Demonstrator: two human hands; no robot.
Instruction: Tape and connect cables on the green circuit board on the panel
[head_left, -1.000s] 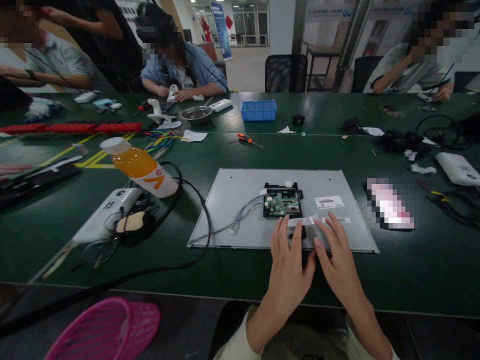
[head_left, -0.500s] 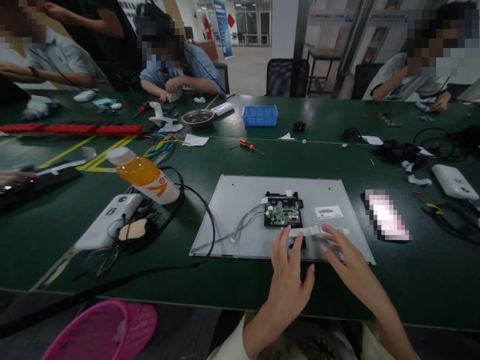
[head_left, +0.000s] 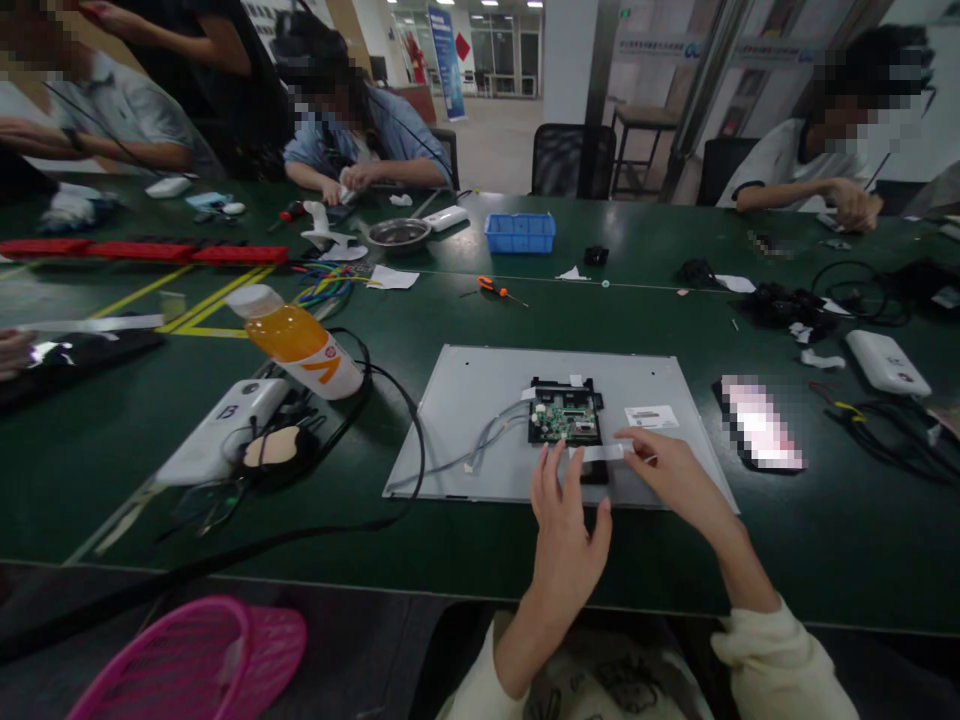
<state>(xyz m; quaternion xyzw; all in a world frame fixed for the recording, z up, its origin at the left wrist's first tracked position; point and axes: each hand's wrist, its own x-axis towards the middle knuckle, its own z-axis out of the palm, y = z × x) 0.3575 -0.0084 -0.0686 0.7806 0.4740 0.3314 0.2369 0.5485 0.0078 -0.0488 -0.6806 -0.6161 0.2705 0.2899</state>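
Observation:
A grey-white flat panel (head_left: 465, 400) lies on the green table, with a green circuit board (head_left: 559, 422) in a black frame at its middle. A narrow, flat white strip (head_left: 600, 453) spans the frame's lower part. My right hand (head_left: 679, 480) pinches the strip's right end between thumb and fingers. At its left end, the fingertips of my left hand (head_left: 566, 530) rest near or on the strip; those fingers are spread and the thumb stands apart. Grey cables (head_left: 495, 437) run left from the board. A white label (head_left: 651, 416) is stuck on the panel.
Left of the panel stand a tilted orange drink bottle (head_left: 304, 345) and a white power bank (head_left: 225, 430), with a black cable looping over the panel's edge. A phone (head_left: 761, 425) lies to the right. Beyond are an orange screwdriver (head_left: 496, 288) and a blue basket (head_left: 520, 234). Co-workers sit opposite.
My right hand has moved left and closed on the strip's right end. The strip now lies straighter. My left hand has shifted slightly left, and the view has shifted a little.

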